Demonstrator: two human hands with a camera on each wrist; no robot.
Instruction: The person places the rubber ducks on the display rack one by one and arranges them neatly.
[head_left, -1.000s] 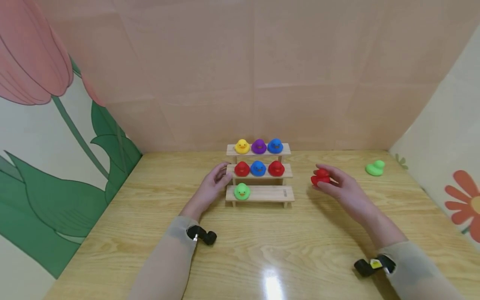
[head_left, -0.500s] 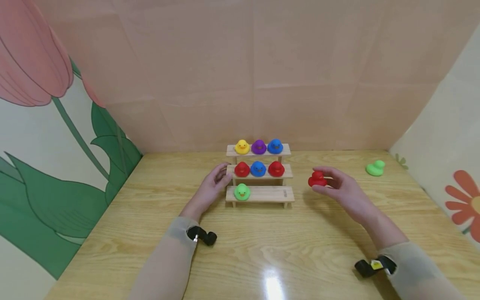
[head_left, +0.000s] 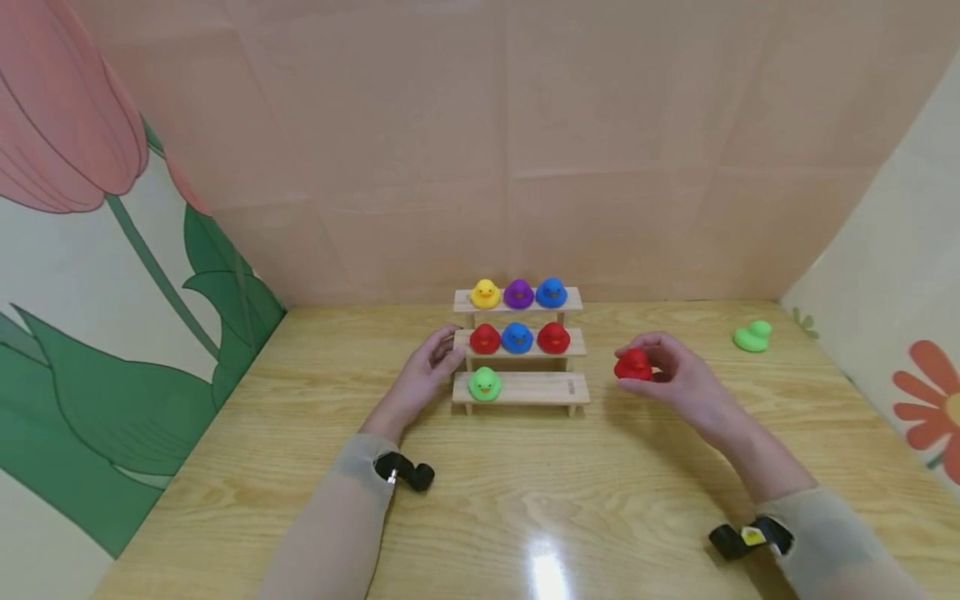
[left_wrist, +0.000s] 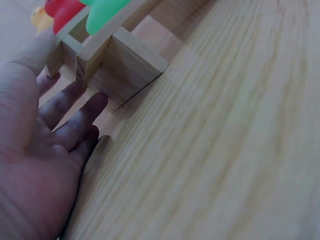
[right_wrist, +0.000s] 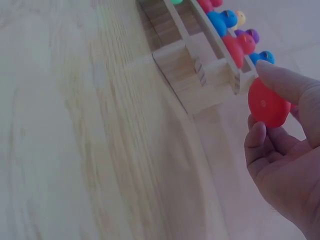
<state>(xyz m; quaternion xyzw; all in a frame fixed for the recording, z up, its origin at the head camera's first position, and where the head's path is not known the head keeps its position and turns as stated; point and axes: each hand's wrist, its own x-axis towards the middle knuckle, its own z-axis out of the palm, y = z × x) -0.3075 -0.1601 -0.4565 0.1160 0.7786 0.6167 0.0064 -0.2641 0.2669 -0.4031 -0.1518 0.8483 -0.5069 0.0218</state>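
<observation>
My right hand [head_left: 675, 371] holds a red rubber duck [head_left: 633, 365] between thumb and fingers, above the table to the right of a three-tier wooden stand [head_left: 536, 387]. Its flat round underside [right_wrist: 267, 104] faces the right wrist camera. My left hand [head_left: 427, 367] rests at the stand's left end, fingers loosely bent beside the wood [left_wrist: 127, 65]. On the top tier sit a yellow duck [head_left: 485, 294], a purple duck [head_left: 519, 294] and a blue duck [head_left: 552, 293]. The middle tier carries red, blue and red ducks. A green duck [head_left: 484, 384] sits at the left of the bottom tier.
Another green duck [head_left: 753, 337] lies on the wooden table [head_left: 480, 500] at the far right, facing away to the right. A plain pinkish backdrop [head_left: 375, 167] rises behind the table. Flower-printed panels [head_left: 225, 317] flank both sides.
In my right hand the red duck has turned from its side to upright, moving slightly left and down. My left hand and the stand's ducks have stayed put.
</observation>
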